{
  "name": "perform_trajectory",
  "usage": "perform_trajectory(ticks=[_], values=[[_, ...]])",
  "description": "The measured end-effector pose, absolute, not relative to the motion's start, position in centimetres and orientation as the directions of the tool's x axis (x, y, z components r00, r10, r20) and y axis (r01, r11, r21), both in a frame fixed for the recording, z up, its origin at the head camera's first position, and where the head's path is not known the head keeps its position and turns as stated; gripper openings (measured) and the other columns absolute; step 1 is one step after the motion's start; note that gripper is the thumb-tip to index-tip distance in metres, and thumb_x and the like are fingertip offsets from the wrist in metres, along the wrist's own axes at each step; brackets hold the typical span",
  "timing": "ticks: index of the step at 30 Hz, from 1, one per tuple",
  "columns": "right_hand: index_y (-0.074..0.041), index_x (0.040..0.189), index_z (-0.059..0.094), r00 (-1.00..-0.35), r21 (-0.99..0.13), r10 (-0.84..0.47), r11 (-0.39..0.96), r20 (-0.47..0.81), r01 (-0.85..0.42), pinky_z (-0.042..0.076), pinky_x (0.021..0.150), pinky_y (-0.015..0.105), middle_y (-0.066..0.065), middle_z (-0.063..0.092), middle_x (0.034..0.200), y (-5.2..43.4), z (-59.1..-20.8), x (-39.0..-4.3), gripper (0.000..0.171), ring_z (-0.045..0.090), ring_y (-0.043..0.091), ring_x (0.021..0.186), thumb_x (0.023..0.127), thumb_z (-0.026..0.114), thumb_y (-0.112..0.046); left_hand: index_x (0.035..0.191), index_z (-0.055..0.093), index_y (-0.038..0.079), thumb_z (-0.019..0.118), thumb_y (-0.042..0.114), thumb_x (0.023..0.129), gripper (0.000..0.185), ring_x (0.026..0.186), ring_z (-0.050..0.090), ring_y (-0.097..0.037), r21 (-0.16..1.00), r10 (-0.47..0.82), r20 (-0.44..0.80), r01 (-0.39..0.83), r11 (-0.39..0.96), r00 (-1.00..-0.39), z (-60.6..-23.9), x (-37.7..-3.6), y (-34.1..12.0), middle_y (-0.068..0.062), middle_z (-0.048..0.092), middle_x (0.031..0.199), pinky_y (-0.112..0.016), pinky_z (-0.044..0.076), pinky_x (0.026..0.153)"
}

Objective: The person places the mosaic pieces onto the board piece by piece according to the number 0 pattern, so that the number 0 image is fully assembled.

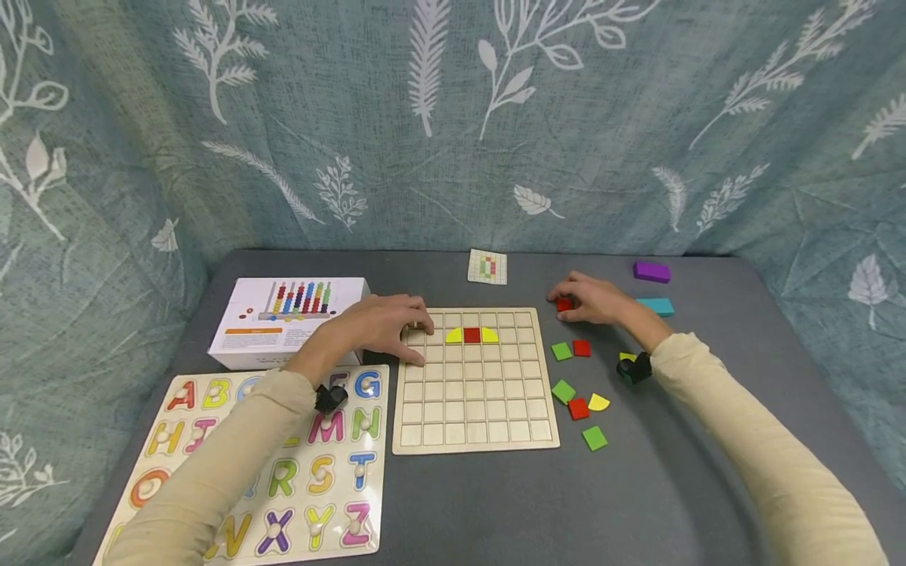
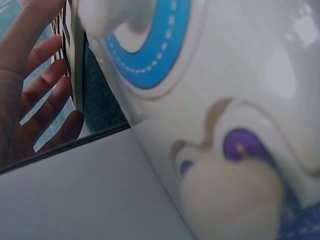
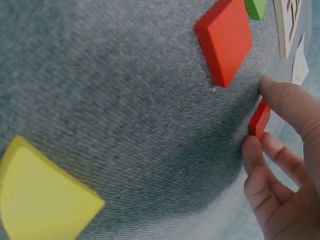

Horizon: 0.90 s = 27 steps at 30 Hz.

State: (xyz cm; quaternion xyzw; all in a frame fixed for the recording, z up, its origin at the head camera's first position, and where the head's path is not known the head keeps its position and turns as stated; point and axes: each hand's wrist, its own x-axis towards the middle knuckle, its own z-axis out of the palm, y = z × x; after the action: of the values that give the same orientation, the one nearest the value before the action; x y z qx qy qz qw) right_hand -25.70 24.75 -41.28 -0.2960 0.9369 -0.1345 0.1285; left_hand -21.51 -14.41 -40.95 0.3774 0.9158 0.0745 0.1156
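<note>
A wooden grid board (image 1: 473, 409) lies mid-table with two yellow quarter pieces and a red square (image 1: 472, 335) in its second row. My left hand (image 1: 396, 326) rests on the board's upper left corner, fingers curled over the edge (image 2: 76, 60). My right hand (image 1: 583, 300) pinches a small red square tile (image 1: 563, 303) (image 3: 259, 120) on the grey cloth right of the board. Loose green, red and yellow tiles (image 1: 580, 393) lie nearer me; another red tile (image 3: 225, 40) and a yellow quarter piece (image 3: 42, 197) show in the right wrist view.
An alphabet puzzle board (image 1: 283, 464) lies at front left, a white box (image 1: 283, 318) behind it. A pattern card (image 1: 487, 266) sits behind the grid. Purple (image 1: 651, 271) and teal (image 1: 657, 306) blocks lie at back right. A patterned curtain surrounds the table.
</note>
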Motion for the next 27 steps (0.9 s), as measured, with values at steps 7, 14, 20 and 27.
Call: perform_trajectory(ticks=[7,14,20,27], values=[[-0.011,0.122,0.064,-0.790,-0.336,-0.590,0.788,-0.167,-0.517,0.044,0.080,0.045,0.014,0.055,0.113,24.72,-41.32,-25.85,0.034,0.054,0.025,0.091,0.090,0.069,-0.021,0.113,0.066,0.031,0.072,0.061,0.076,0.048,0.084,0.049,-0.006,0.212,0.714,-0.150,0.683,0.699,-0.684,-40.92,-21.66,-14.50,0.009,0.057,0.111,-0.027,0.042,0.068],[-0.013,0.121,0.064,-0.793,-0.323,-0.588,0.790,-0.158,-0.521,0.044,0.079,0.044,0.012,0.056,0.111,24.83,-41.27,-25.72,0.033,0.057,0.021,0.087,0.089,0.070,-0.021,0.114,0.065,0.032,0.071,0.061,0.077,0.048,0.084,0.049,-0.006,0.237,0.713,-0.163,0.674,0.699,-0.682,-41.32,-21.62,-14.50,0.010,0.056,0.112,-0.027,0.040,0.068],[-0.012,0.122,0.064,-0.793,-0.328,-0.591,0.786,-0.148,-0.524,0.046,0.081,0.048,0.014,0.057,0.116,24.64,-41.42,-25.53,0.033,0.059,0.023,0.089,0.090,0.069,-0.020,0.114,0.065,0.032,0.071,0.062,0.077,0.048,0.084,0.048,-0.006,0.232,0.717,-0.157,0.680,0.695,-0.679,-41.30,-21.70,-14.74,0.011,0.057,0.113,-0.025,0.038,0.066],[-0.012,0.122,0.064,-0.791,-0.316,-0.594,0.787,-0.151,-0.530,0.046,0.082,0.049,0.014,0.057,0.117,24.82,-41.27,-25.64,0.034,0.058,0.024,0.090,0.090,0.069,-0.021,0.115,0.065,0.031,0.071,0.061,0.078,0.048,0.084,0.048,-0.006,0.237,0.719,-0.166,0.680,0.694,-0.675,-41.17,-21.81,-14.44,0.010,0.057,0.114,-0.026,0.038,0.067]])
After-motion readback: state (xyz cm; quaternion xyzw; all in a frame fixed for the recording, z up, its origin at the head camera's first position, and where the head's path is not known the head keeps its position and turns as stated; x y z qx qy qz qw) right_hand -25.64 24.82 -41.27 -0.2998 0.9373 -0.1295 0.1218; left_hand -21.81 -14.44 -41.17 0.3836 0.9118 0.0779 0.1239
